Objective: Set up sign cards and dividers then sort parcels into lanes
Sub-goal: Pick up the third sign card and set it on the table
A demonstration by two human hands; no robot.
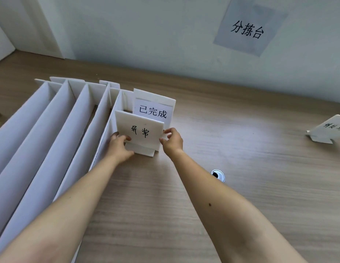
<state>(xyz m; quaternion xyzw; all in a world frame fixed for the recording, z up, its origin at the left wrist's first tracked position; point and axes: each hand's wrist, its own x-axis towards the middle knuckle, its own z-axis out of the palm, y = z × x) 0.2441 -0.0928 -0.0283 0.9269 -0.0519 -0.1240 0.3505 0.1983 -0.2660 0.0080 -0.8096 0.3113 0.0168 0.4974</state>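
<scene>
**Two hands steady a sign card beside the sorting lanes**

Head view: the left hand [119, 147] grips the lower left edge of a white sign card [140, 132], its fingers curled onto the card's front face. The right hand [172, 142] pinches the card's right edge between thumb and fingertips. The card stands upright on the wooden worktop [241, 196] and bears two handwritten characters. It is just right of the rightmost of the dividers [42, 133] and just nearer than a second sign card [154, 109], which is printed 已完成. Whether the two cards touch cannot be told.

The long white dividers stand on edge at left, and the lanes [92, 115] between them show only thin strips of worktop. The rest of the lane floors is hidden behind the walls.

The dividers run out of frame at the left and near edges. The left hand covers part of the held card's folded foot. A third sign card [328, 130] at far right is cut off by the frame edge, and its writing is too blurred to read. A small black-and-white round object [218, 175] lies near the right forearm. A paper sheet [249, 29] on the wall [146, 35] reads 分拣台.
</scene>
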